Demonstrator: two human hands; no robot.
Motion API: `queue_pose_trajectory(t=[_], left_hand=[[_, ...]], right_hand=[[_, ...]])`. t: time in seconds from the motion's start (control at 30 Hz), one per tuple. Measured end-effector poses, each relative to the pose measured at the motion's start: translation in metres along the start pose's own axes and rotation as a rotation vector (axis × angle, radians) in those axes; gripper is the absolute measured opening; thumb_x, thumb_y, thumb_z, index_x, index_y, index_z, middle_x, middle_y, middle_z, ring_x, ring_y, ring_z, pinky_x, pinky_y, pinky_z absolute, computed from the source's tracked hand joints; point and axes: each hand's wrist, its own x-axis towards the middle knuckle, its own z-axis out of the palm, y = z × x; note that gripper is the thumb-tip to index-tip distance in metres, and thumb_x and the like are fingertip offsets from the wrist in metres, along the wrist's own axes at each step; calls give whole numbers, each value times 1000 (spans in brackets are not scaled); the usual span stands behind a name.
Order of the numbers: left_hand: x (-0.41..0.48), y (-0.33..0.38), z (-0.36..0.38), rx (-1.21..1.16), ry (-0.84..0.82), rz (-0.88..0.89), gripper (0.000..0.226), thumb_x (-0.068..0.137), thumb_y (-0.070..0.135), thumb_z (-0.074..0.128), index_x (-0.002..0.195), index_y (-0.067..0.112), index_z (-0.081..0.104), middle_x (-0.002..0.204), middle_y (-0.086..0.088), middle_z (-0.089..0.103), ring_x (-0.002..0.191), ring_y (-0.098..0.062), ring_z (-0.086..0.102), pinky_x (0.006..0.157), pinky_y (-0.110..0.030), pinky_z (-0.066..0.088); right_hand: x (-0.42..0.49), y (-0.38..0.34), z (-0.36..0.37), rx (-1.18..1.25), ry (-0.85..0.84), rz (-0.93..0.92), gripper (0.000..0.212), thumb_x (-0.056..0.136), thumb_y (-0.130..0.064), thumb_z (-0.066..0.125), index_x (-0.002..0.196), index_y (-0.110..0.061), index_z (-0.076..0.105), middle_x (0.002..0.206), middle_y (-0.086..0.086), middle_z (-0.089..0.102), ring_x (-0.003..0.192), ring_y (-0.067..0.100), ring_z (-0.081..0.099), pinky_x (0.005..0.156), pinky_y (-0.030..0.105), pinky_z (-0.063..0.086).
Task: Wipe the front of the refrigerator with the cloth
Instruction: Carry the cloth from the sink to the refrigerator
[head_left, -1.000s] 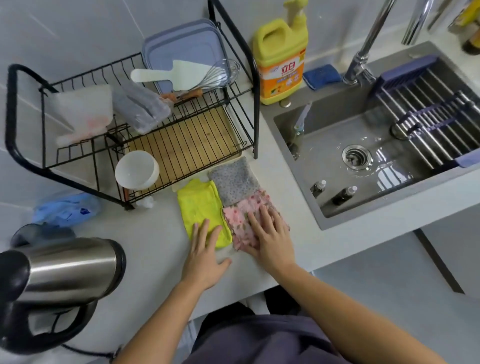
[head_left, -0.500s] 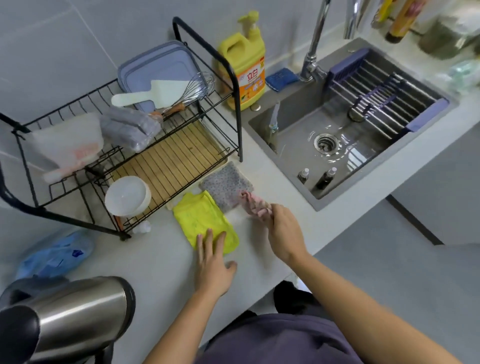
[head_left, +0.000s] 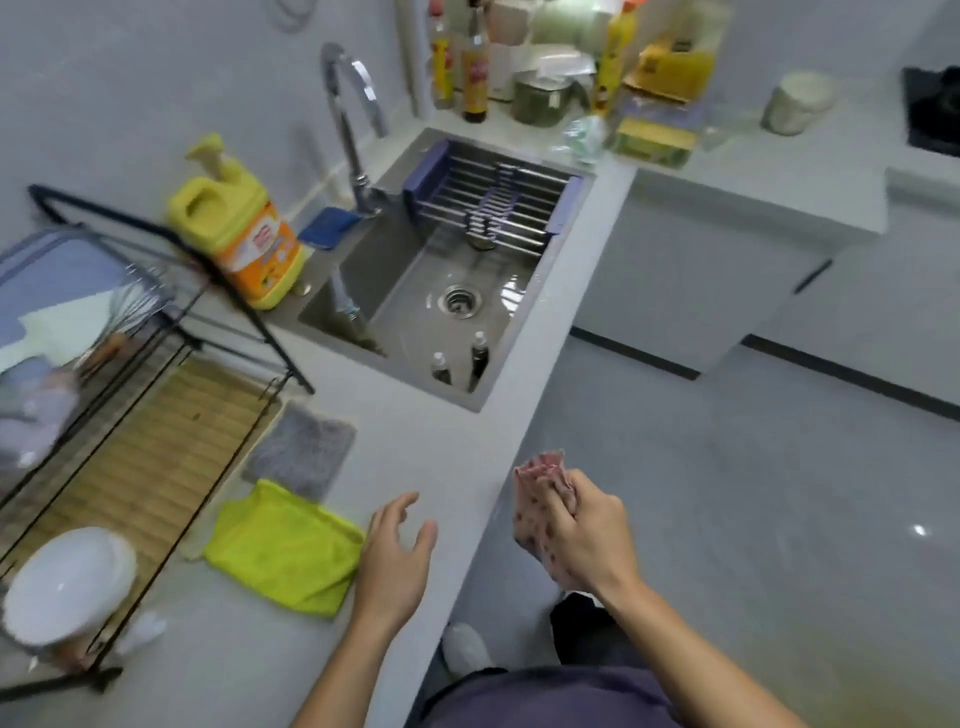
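Past the bench (head_left: 426, 431) edge, over the floor: pink patterned cloth (head_left: 537, 512), long axis twelve to six o'clock, bunched in the right hand (head_left: 589, 535), grip clamped round it. Left hand (head_left: 395, 556), at nine o'clock, hovers with fingers apart beside the yellow cloth (head_left: 283, 548). No refrigerator in view; the right hand is the one to carry the cloth to it.

Pink cloth (head_left: 527, 525) now off countertop (head_left: 415, 441)

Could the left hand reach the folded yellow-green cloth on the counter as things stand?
Probably yes: the left hand is open, holds nothing and is right beside the folded yellow-green cloth on the pale countertop, with nothing between them.
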Motion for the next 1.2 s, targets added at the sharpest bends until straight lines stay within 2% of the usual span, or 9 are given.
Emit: queue_pose_trajectory(t=[0.17, 0.27, 0.37, 0.53, 0.7, 0.77, 0.83, 0.9, 1.2], left_hand=[[8, 61, 49, -160, -193, -19, 26, 104, 14, 61, 129, 22, 61, 129, 1, 67, 114, -4, 63, 99, -25, 48], [17, 97, 89, -203, -297, -31, 19, 105, 16, 60, 123, 24, 64, 124, -5, 71, 113, -15, 68, 104, -37, 52], [22, 137, 132, -204, -369, -30, 19, 107, 16, 56, 124, 16, 65, 117, -8, 72, 103, -18, 71, 90, -31, 54], [29, 204, 208, -196, -435, -32, 16, 105, 14, 58, 118, 12, 67, 112, -14, 73, 94, -22, 71, 81, -29, 54], [37, 260, 279, -157, -512, -21, 18, 105, 16, 58, 121, 13, 67, 115, -12, 73, 96, -24, 73, 84, -32, 56], [38, 278, 302, -142, -548, -15, 16, 106, 16, 58, 120, 15, 66, 114, -11, 73, 95, -23, 73, 85, -33, 56], [39, 290, 317, -131, -568, -16, 16, 106, 16, 58, 120, 15, 66, 113, -11, 72, 96, -24, 72, 90, -38, 57], [43, 302, 335, -105, -585, -13, 18, 106, 17, 58, 121, 14, 66, 113, -10, 73, 97, -25, 73, 93, -41, 57], [94, 362, 420, 64, -738, 8, 20, 108, 24, 56, 123, 20, 67, 113, -4, 76, 102, -24, 75, 101, -47, 57]], right_hand=[[2, 36, -60, 12, 165, 100, 48, 103, -51, 55, 70, -17, 45, 55, -1, 56, 57, 27, 52, 59, 46, 45], [12, 62, -100, 5, 261, 127, 51, 102, -48, 59, 64, -19, 40, 51, -2, 49, 56, 32, 49, 59, 48, 47], [25, 83, -146, -22, 301, 192, 52, 101, -49, 60, 64, -21, 37, 52, -2, 45, 61, 39, 51, 60, 47, 41], [43, 129, -219, 59, 394, 283, 45, 101, -47, 63, 74, -27, 34, 54, -5, 48, 55, 24, 44, 56, 40, 28], [61, 170, -277, 110, 467, 369, 30, 104, -35, 62, 82, -29, 44, 67, -10, 60, 70, 30, 60, 58, 38, 36], [66, 180, -297, 145, 545, 398, 37, 103, -32, 65, 74, -28, 41, 60, -13, 56, 61, 20, 56, 55, 39, 37], [70, 186, -312, 192, 595, 406, 44, 102, -30, 67, 69, -27, 39, 52, -11, 52, 50, 7, 51, 50, 23, 36], [76, 196, -328, 250, 634, 413, 47, 102, -29, 69, 66, -26, 39, 50, -13, 53, 48, 6, 50, 47, 21, 35], [126, 237, -375, 370, 744, 539, 43, 101, -43, 68, 69, -16, 54, 52, -1, 57, 47, 14, 52, 53, 39, 46]])
